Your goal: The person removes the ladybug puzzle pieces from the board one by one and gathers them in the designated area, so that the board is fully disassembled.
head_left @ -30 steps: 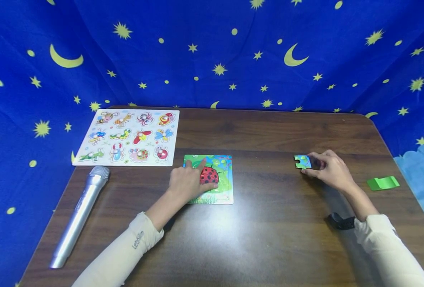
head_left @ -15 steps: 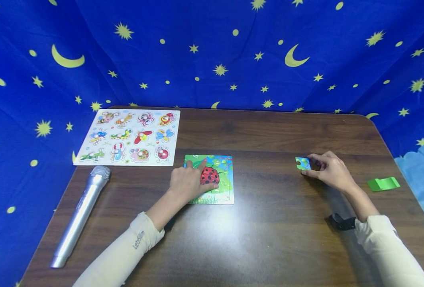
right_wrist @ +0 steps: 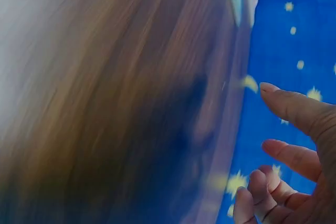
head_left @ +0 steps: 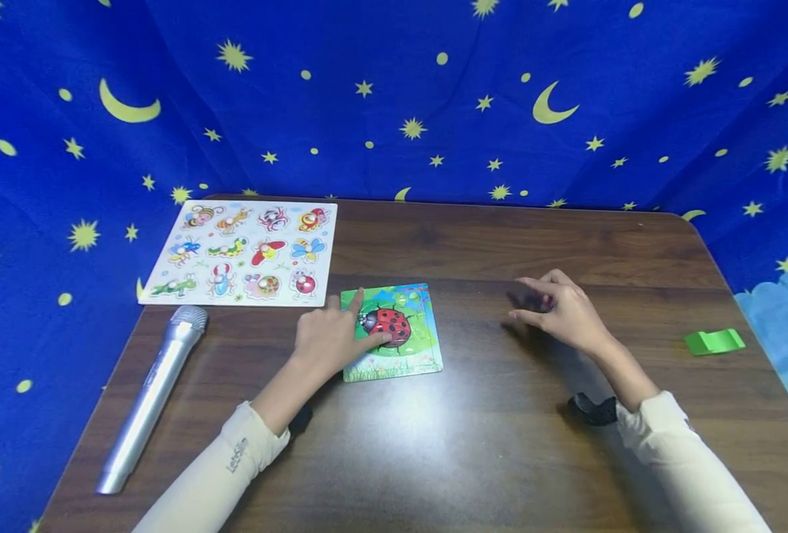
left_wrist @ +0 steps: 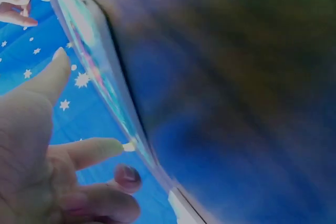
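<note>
Red ladybird puzzle [head_left: 399,326]: is set slightly askew near the middle of the wooden counter [head_left: 467,444], its left side partly covered.
Left grip [head_left: 327,340]: is laid over that side, thumb stretched onto the ladybird, forefinger along the upper-left corner; the two are spread apart, and the puzzle is apparently being steadied rather than clasped.
Right grip [head_left: 563,311]: is held well apart from the puzzle, thumb and forefinger parted, with nothing seen between them; whether the counter is touched cannot be told.
White insect board [head_left: 241,269]: is placed at the far left, presumably out of the arms' way.
Silver microphone [head_left: 147,400]: is laid aslant below that board, probably for the same reason.
Green object [head_left: 714,341]: is left untouched near the right edge.
Blue starry curtain [head_left: 341,44]: is hung behind, seemingly as a backdrop.
</note>
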{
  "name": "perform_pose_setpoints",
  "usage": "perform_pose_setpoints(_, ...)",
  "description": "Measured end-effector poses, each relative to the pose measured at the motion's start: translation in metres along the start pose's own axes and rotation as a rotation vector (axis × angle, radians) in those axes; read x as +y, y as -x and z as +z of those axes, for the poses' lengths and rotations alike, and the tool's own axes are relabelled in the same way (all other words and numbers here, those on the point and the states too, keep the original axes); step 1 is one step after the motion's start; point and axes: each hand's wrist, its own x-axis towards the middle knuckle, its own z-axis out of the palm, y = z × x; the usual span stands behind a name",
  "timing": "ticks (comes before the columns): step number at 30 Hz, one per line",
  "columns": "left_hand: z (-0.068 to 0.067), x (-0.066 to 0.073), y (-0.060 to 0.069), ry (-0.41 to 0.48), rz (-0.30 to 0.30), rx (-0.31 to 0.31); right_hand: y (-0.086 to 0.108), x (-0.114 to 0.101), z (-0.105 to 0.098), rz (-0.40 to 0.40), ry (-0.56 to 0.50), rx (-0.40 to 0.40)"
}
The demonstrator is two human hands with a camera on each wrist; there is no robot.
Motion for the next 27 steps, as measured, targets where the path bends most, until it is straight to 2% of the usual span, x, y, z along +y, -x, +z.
perform_pose_setpoints(5,0.003,-0.006,0.006,0.015,-0.023,-0.032,-0.011,-0.028,0.02,-0.052,-0.04,-0.038)
perform_pose_setpoints(15,0.007,-0.007,0.008,0.035,-0.061,-0.081,-0.031,-0.086,0.061,-0.099,-0.071,-0.095)
perform_pose_setpoints(21,0.009,-0.005,0.008,0.026,-0.071,-0.081,-0.042,-0.104,0.083,-0.104,-0.094,-0.138)
perform_pose_setpoints(27,0.01,-0.005,0.009,0.009,-0.073,-0.072,-0.05,-0.118,0.099,-0.073,-0.048,-0.178)
